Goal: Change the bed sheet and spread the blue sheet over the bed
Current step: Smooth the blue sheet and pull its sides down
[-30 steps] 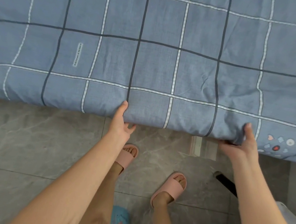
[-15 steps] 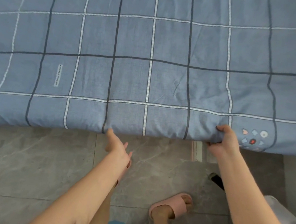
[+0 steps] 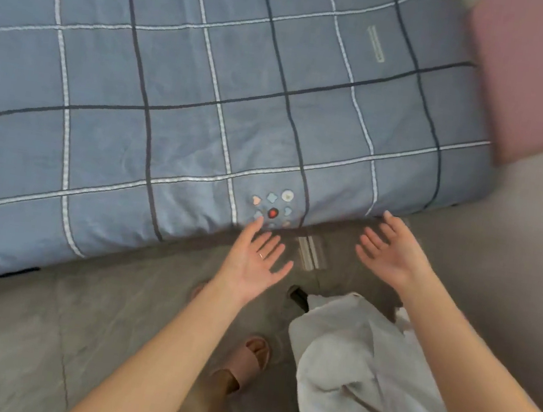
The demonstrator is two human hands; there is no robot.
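blue sheet (image 3: 172, 106) — flat | left hand (image 3: 253, 265) splayed (perhaps touching) | right hand (image 3: 391, 252) splayed

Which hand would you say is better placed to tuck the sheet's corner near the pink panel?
Likely the right hand: open, nearer that corner of the blue sheet. The left hand is open by the embroidered motif.

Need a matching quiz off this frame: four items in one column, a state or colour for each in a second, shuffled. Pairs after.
Column one:
1. blue sheet
2. white cloth
3. slipper
4. left hand

Column two:
A. pink, being worn
B. open, palm up
C. spread flat, grid lines across it
D. crumpled in a heap

Pairs: 1-C, 2-D, 3-A, 4-B
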